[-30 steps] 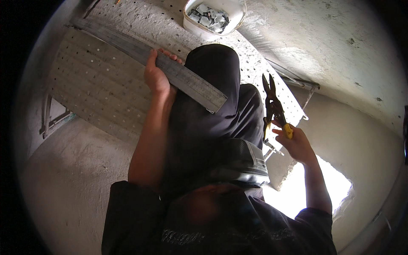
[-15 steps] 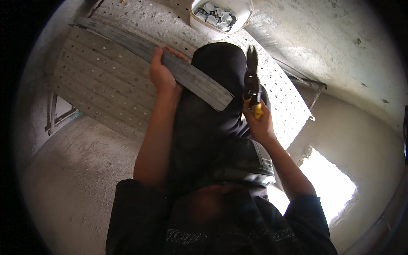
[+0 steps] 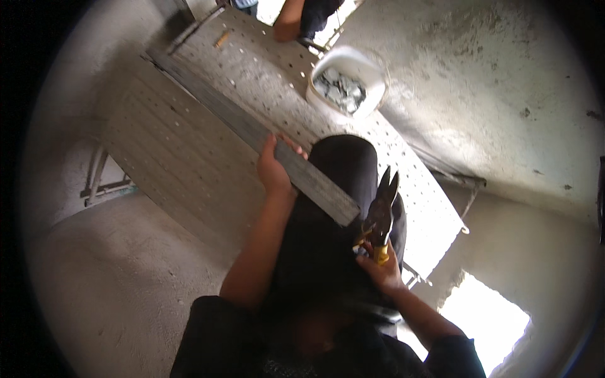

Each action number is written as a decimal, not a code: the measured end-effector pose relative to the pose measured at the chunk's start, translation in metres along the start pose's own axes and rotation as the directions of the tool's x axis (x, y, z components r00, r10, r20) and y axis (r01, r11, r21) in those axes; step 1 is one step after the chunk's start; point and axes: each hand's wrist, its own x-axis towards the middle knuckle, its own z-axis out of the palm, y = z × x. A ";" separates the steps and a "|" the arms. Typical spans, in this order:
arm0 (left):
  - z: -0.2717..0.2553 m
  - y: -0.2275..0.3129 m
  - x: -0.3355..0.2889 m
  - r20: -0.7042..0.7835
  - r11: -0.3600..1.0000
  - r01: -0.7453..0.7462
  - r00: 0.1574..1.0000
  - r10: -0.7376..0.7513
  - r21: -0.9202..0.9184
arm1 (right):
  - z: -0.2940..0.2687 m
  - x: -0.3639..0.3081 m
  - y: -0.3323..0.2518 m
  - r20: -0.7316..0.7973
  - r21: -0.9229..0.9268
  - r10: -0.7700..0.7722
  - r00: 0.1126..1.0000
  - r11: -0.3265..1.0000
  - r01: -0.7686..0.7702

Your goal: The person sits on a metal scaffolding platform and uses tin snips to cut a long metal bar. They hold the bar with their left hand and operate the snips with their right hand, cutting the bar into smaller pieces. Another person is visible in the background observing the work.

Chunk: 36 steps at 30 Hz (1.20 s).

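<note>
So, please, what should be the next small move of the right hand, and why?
Probably turn the snips in the right hand so their blades face the near end of the grey metal strip. The left hand has its fingers around the strip, whose end lies close beside the snips, but the blades point past it, away from the person.

A building site: rough walls (image 3: pixel 472 82), ragged bright opening (image 3: pixel 488 324), perforated platform (image 3: pixel 189 151).
</note>
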 end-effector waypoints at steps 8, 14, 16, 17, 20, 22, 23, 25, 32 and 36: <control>0.005 0.009 0.002 -0.034 1.000 0.021 0.999 -0.020 0.013 | -0.033 0.021 -0.019 -0.153 -0.228 0.126 0.980 0.961 -0.159; -0.010 0.003 0.009 0.053 0.997 0.083 0.995 -0.083 -0.001 | -0.079 -0.019 -0.095 -0.087 -0.641 0.204 0.975 0.738 -0.212; -0.017 0.003 0.010 0.041 0.998 0.053 0.998 -0.054 0.016 | -0.073 -0.025 -0.125 -0.027 -0.739 0.340 0.940 0.626 -0.247; -0.014 0.003 0.014 0.051 0.999 0.028 0.998 -0.028 0.016 | -0.073 -0.027 -0.133 -0.036 -0.799 0.417 0.908 0.533 -0.277; -0.008 0.003 0.014 0.034 0.998 0.030 0.999 -0.032 0.060 | -0.077 -0.037 -0.128 0.031 -0.816 0.449 0.893 0.527 -0.236; -0.009 0.002 0.014 0.018 0.998 0.024 1.000 -0.025 0.053 | -0.069 -0.035 -0.130 0.015 -0.819 0.490 0.871 0.506 -0.271; -0.008 0.001 0.014 0.015 0.999 0.017 1.000 -0.017 0.045 | -0.064 -0.030 -0.132 0.007 -0.822 0.505 0.863 0.495 -0.283; -0.007 0.001 0.013 0.007 0.999 0.018 1.000 -0.019 0.034 | -0.061 -0.026 -0.129 0.013 -0.818 0.511 0.860 0.499 -0.284; 0.001 0.006 0.005 -0.014 1.000 0.019 1.000 -0.019 0.009 | -0.044 -0.017 -0.126 0.020 -0.792 0.446 0.895 0.553 -0.257; 0.004 0.007 0.002 -0.035 0.999 0.024 0.999 -0.023 0.028 | -0.031 -0.014 -0.135 -0.062 -0.802 0.507 0.860 0.487 -0.345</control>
